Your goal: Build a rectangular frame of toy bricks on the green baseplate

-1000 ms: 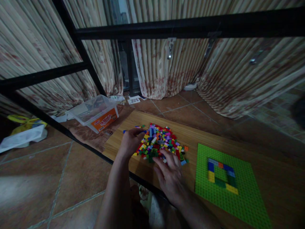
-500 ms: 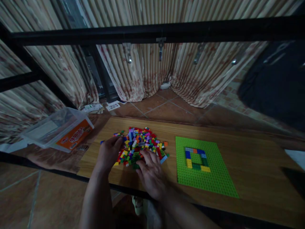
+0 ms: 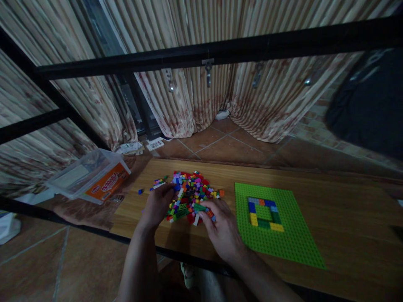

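Note:
A heap of small coloured toy bricks (image 3: 192,188) lies on the wooden table. My left hand (image 3: 156,205) is over the heap's left side, its fingers closed together at a blue brick (image 3: 176,187). At the heap's near right side, my right hand (image 3: 223,226) pinches a green brick (image 3: 199,207) between thumb and fingers. To the right lies a bright green baseplate (image 3: 302,239). On it stands a rectangular ring of blue, yellow, green, grey and orange bricks (image 3: 276,227), with bare studs in its middle.
A clear plastic tub (image 3: 75,172) with an orange label stands left of the table (image 3: 346,218). A black metal bar (image 3: 189,63) with hanging clips crosses above the far side, before striped curtains (image 3: 201,100). A dark bag-like shape (image 3: 368,105) is at right.
My right hand has risen from the heap and moved right, now with a green brick in its fingers. My left hand has shifted slightly right and down in view. The camera has tilted.

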`<act>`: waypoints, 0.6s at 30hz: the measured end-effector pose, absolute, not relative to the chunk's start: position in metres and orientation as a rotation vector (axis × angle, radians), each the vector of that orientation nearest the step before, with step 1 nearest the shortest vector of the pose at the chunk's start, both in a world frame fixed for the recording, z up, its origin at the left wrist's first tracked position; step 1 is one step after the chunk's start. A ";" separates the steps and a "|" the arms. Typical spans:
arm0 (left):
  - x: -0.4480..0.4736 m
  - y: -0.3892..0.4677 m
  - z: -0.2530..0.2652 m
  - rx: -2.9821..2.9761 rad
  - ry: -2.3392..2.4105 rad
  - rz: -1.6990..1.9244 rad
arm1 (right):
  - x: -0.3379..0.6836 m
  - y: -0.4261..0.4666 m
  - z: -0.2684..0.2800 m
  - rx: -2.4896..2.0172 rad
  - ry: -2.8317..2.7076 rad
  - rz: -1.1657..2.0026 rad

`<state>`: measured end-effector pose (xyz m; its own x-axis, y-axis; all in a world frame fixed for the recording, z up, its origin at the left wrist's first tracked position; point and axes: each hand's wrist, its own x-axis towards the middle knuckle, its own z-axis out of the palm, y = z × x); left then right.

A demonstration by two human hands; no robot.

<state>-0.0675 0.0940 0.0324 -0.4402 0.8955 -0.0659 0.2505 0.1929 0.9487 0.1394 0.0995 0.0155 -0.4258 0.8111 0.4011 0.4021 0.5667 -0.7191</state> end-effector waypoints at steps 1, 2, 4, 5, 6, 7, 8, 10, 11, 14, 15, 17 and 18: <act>-0.066 0.094 0.032 1.090 1.822 1.252 | 0.143 0.102 0.016 -0.982 -2.021 0.697; -0.065 0.095 0.032 1.106 1.827 1.238 | 0.147 0.104 0.017 -0.997 -2.000 0.697; -0.059 0.096 0.033 1.124 1.836 1.212 | 0.155 0.107 0.020 -1.035 -1.963 0.680; -0.056 0.096 0.034 1.129 1.837 1.201 | 0.159 0.109 0.022 -1.056 -1.948 0.663; -0.052 0.097 0.035 1.131 1.828 1.191 | 0.162 0.110 0.024 -1.074 -1.936 0.644; -0.048 0.097 0.035 1.133 1.809 1.180 | 0.166 0.111 0.025 -1.087 -1.928 0.627; -0.044 0.098 0.036 1.134 1.789 1.166 | 0.169 0.113 0.027 -1.096 -1.921 0.611; -0.037 0.100 0.034 1.151 1.762 1.111 | 0.175 0.117 0.030 -1.099 -1.911 0.592; -0.035 0.101 0.033 1.179 1.758 1.070 | 0.177 0.119 0.032 -1.101 -1.905 0.585; -0.031 0.104 0.029 1.265 1.784 0.977 | 0.184 0.126 0.034 -1.125 -1.877 0.561; -0.031 0.104 0.028 1.282 1.800 0.970 | 0.186 0.129 0.034 -1.133 -1.867 0.556; -0.031 0.105 0.027 1.292 1.849 0.970 | 0.190 0.132 0.035 -1.142 -1.846 0.545; -0.032 0.105 0.027 1.298 1.877 0.966 | 0.191 0.133 0.035 -1.143 -1.840 0.541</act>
